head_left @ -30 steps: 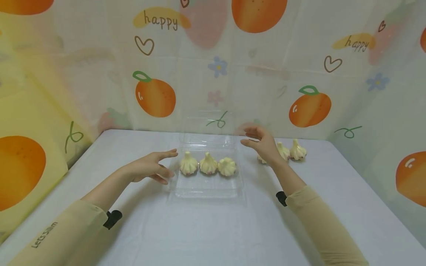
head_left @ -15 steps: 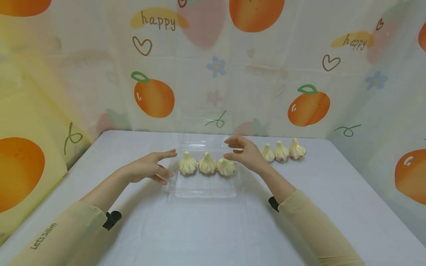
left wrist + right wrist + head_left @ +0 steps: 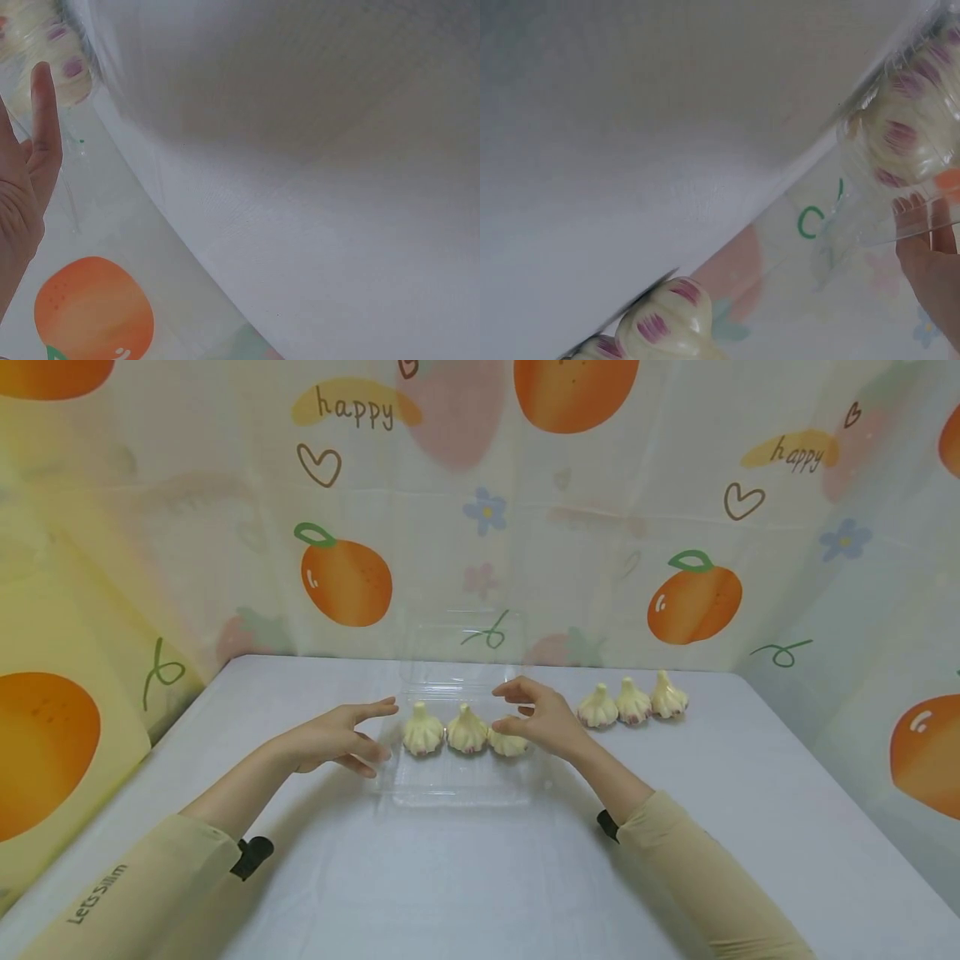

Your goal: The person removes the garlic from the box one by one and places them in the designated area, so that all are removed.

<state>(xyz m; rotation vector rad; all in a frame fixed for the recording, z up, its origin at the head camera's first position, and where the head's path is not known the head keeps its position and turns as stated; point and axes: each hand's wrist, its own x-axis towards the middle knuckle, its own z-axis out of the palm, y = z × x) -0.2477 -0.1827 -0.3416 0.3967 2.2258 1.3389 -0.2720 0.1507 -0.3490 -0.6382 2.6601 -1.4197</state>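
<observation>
A clear plastic clamshell box stands on the table with its lid raised at the back. Three garlic bulbs sit in a row inside: a left one, a middle one and a right one. My left hand is at the box's left side, fingers spread and fingertips right at the rim. Above the right bulb is my right hand, its thumb overlapping that bulb and its fingers apart from the thumb. The right wrist view shows the hand beside the see-through box wall.
Farther right, three more garlic bulbs stand in a row on the white tablecloth. A curtain printed with oranges hangs behind the table's back edge.
My right hand has moved left and slightly down, from in front of the loose bulbs to over the right bulb in the box. The left hand has hardly moved.
</observation>
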